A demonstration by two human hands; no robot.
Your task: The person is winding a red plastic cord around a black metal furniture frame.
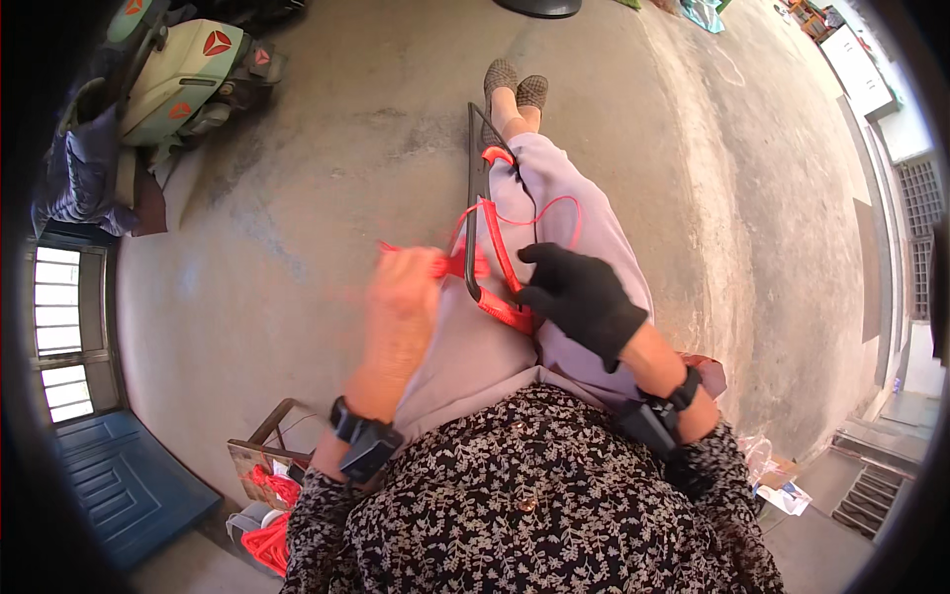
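Across my lap and legs lies a narrow black metal frame (471, 188), its near end and one side bar wound with red cord (503, 249). My left hand (401, 297), bare and smeared by motion, is closed around a bundle of red cord just left of the frame; loose strands stick out of the fist. A thin strand loops over the frame toward the right. My right hand (586, 300), in a black glove, curls its thumb and fingers at the right side of the frame's near end; some fingers are hidden. Another red-wrapped part (498, 155) shows farther along the frame.
A pale green scooter (183, 79) stands at the far left, above a blue panel door (129, 485). At the lower left, red cord bundles (267, 543) lie by a small wooden stool (259, 463). A round black base (539, 7) shows at the top edge.
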